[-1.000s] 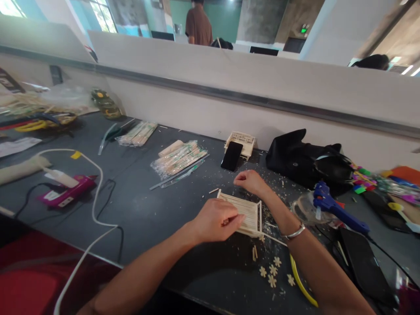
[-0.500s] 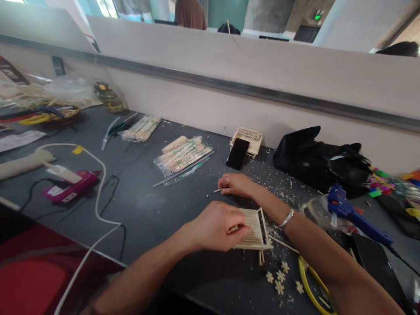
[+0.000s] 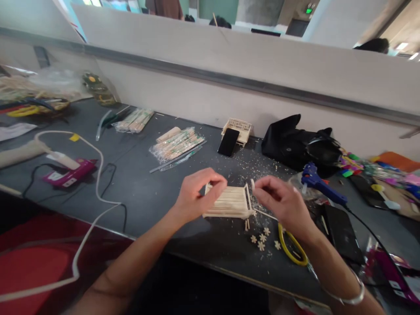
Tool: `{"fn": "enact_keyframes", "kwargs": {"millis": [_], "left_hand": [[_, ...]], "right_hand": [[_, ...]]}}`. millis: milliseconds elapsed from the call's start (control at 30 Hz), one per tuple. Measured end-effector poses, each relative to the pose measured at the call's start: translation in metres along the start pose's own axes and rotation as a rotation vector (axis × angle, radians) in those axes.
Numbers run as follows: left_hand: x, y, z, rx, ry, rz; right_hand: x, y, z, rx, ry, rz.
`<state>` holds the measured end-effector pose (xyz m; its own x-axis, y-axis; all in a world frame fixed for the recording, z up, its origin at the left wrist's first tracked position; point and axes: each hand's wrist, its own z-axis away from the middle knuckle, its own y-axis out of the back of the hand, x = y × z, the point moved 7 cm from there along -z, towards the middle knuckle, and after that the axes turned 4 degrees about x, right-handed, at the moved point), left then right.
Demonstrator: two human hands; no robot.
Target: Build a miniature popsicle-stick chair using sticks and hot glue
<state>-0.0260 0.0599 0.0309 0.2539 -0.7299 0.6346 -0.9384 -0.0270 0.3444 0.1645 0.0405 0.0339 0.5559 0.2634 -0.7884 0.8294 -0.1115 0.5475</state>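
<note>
A small slatted frame of pale wooden sticks [image 3: 229, 202] lies on the dark table in front of me. My left hand [image 3: 198, 194] is over its left end, thumb and fingertips pinched together; what they hold, if anything, is hidden. To the right of the frame, my right hand [image 3: 287, 203] pinches a short wooden stick [image 3: 252, 184], held nearly upright beside the frame's right end. Several flower-shaped wooden pieces [image 3: 262, 237] lie below the frame, near yellow-handled pliers or scissors [image 3: 292, 251], whose kind I cannot tell.
A blue glue gun [image 3: 323, 186] and a black bag [image 3: 298, 144] are on the right. Toward the wall, a phone [image 3: 229, 142] leans on a small wooden lattice model [image 3: 243, 129]. Bagged stick bundles [image 3: 179, 146], a purple power strip [image 3: 70, 173] and a white cable [image 3: 98, 175] lie left.
My right hand has come back from beyond the frame to its right side, bringing the short stick. My left hand has shifted to the frame's left end, uncovering more slats. The view has shifted slightly.
</note>
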Motion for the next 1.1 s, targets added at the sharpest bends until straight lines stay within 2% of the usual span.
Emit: {"fn": "enact_keyframes", "kwargs": {"millis": [100, 200, 300, 400, 467, 500, 533, 600, 633, 700, 800, 900, 1000, 1100], "left_hand": [[0.036, -0.009, 0.039, -0.107, -0.018, 0.060], [0.050, -0.029, 0.083, -0.177, 0.088, 0.207], [0.047, -0.039, 0.111, -0.084, 0.197, 0.267], [0.034, -0.045, 0.123, -0.077, 0.335, 0.284], [0.028, -0.048, 0.126, -0.100, 0.388, 0.297], [0.025, -0.050, 0.129, -0.117, 0.429, 0.321], [0.022, -0.054, 0.132, -0.136, 0.490, 0.360], [0.015, -0.063, 0.142, -0.179, 0.636, 0.470], [0.014, -0.069, 0.147, -0.203, 0.697, 0.521], [0.013, -0.077, 0.152, -0.229, 0.758, 0.573], [0.016, -0.079, 0.147, -0.210, 0.757, 0.574], [0.020, -0.075, 0.135, -0.189, 0.723, 0.560], [0.025, -0.076, 0.124, -0.213, 0.673, 0.566], [0.028, -0.080, 0.122, -0.188, 0.641, 0.603]], "right_hand": [[0.001, -0.005, 0.053, -0.029, -0.013, -0.035], [0.008, -0.030, 0.092, -0.117, -0.038, -0.088], [0.013, -0.057, 0.116, -0.129, -0.052, -0.156], [0.018, -0.066, 0.126, -0.110, -0.043, -0.149], [0.019, -0.053, 0.126, -0.087, 0.022, -0.053], [0.019, -0.038, 0.123, -0.033, 0.062, 0.032], [0.019, -0.015, 0.119, 0.085, 0.099, 0.138], [0.014, 0.040, 0.109, 0.410, 0.176, 0.404], [0.016, 0.062, 0.101, 0.505, 0.138, 0.564], [0.018, 0.095, 0.083, 0.608, 0.117, 0.831], [0.042, 0.113, 0.051, 0.481, 0.011, 1.037], [0.071, 0.112, 0.031, 0.357, -0.066, 1.092], [0.092, 0.111, 0.021, 0.320, -0.104, 1.134], [0.100, 0.114, 0.014, 0.335, -0.064, 1.133]]}}
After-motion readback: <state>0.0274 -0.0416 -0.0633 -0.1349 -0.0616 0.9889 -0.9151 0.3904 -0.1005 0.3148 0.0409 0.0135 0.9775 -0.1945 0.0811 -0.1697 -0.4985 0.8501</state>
